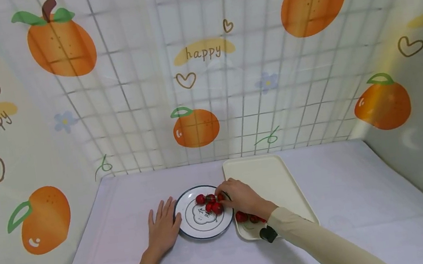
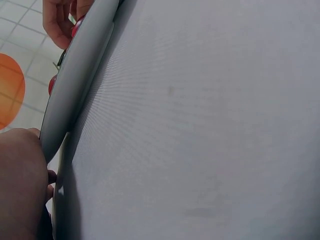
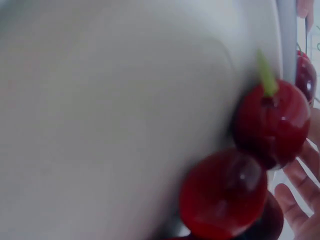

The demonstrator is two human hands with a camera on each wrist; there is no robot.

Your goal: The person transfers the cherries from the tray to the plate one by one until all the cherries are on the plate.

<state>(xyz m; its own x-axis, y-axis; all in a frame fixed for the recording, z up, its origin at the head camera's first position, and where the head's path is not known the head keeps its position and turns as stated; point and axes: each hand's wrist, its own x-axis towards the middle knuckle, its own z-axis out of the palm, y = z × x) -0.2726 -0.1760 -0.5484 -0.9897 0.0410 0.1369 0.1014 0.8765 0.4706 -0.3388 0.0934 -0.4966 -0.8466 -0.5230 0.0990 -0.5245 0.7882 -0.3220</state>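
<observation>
A white plate [image 1: 193, 231] with a dark blue rim holds several red cherries [image 1: 217, 208]. My left hand [image 1: 163, 232] lies spread beside it, thumb on the rim, fingers straight. At the plate's right side my right hand [image 1: 243, 197] reaches down, its thumb and fingers pinching one cherry [image 1: 220, 197] over the other edge. In the left wrist view, the plate [image 2: 82, 70] is seen edge-on, with fingers [image 2: 57, 30] at a cherry beyond it. Below my right wrist, more cherries [image 3: 272, 125] sit in the cream tray [image 1: 257, 168], partly hidden by the arm.
The tray stands directly right of the plate. A pale cloth [image 1: 367, 200] covers the table. Printed curtains [image 1: 141, 92] with oranges and a grid stand behind and at both sides.
</observation>
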